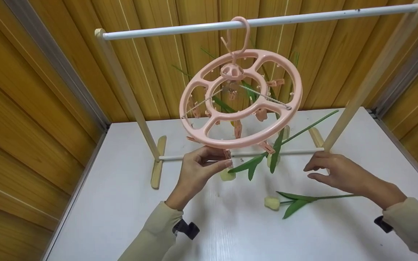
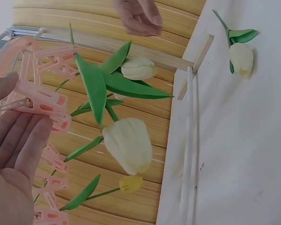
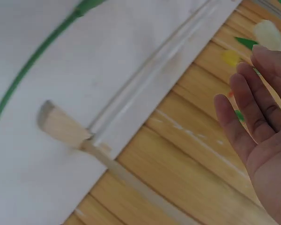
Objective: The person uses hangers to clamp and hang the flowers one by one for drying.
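Observation:
My left hand point(image 1: 198, 170) pinches a pink clothespin point(image 2: 42, 99) at the near rim of a round pink clip hanger point(image 1: 209, 139). The thumb is on one side of the clothespin and the fingers are on the other in the left wrist view. Beside this hand hang white tulips point(image 2: 129, 145) with green leaves, stems up among the clips, and a yellow tulip point(image 2: 131, 184) farther along. My right hand point(image 1: 339, 172) is off to the right, fingers loosely bent and holding nothing. Below and left of it, another white tulip point(image 1: 271, 203) lies on the table.
A white rod point(image 1: 180, 29) across wooden posts carries the hanger by its hook. The stand's feet point(image 1: 157, 163) and low white crossbar point(image 1: 171, 158) rest on the white table point(image 1: 122, 217). Wood-patterned panels point(image 1: 151, 72) surround the back and sides. More clothespins point(image 1: 238, 129) dangle from the hanger.

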`<move>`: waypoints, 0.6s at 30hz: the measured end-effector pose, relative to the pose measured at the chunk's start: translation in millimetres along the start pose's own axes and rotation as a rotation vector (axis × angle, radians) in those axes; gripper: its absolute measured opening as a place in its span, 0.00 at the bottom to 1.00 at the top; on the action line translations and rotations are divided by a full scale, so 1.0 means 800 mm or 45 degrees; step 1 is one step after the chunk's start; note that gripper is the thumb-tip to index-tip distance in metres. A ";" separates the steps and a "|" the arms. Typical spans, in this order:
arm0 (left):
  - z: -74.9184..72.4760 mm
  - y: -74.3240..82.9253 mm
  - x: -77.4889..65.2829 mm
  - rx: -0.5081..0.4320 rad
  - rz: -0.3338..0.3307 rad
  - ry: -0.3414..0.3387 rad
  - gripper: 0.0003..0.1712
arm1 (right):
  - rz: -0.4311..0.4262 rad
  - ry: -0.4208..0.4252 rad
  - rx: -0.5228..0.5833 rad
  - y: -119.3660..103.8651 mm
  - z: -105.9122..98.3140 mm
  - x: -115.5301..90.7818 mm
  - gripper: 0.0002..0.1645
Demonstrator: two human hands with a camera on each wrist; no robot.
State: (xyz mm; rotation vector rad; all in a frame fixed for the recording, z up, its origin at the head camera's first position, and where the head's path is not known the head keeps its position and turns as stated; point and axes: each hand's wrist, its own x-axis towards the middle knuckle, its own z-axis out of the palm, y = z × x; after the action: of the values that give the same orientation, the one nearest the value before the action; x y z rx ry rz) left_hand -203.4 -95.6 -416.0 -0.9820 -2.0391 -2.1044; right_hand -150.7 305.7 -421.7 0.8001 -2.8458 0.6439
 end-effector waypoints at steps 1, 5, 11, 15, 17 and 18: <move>0.000 0.000 0.000 0.003 0.004 -0.002 0.15 | 0.012 -0.008 0.002 0.006 0.003 -0.003 0.16; -0.001 0.001 -0.001 0.038 0.010 0.003 0.13 | 0.051 -0.054 0.019 0.027 0.014 -0.014 0.15; -0.003 0.000 -0.003 0.091 0.025 0.027 0.12 | 0.173 -0.183 0.056 0.055 0.024 -0.032 0.15; -0.004 0.000 -0.004 0.114 0.026 0.053 0.11 | 0.271 -0.271 0.081 0.072 0.028 -0.048 0.15; -0.004 0.000 -0.004 0.115 0.026 0.063 0.11 | 0.301 -0.302 0.080 0.080 0.030 -0.056 0.15; -0.004 0.000 -0.004 0.113 0.027 0.066 0.11 | 0.310 -0.314 0.075 0.083 0.031 -0.060 0.14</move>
State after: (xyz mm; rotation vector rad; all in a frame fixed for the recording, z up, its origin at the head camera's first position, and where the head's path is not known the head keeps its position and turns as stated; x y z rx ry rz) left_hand -201.7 -99.9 -417.3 -0.9226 -2.0676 -1.9888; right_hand -144.3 369.0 -479.6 0.5813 -3.1964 0.7055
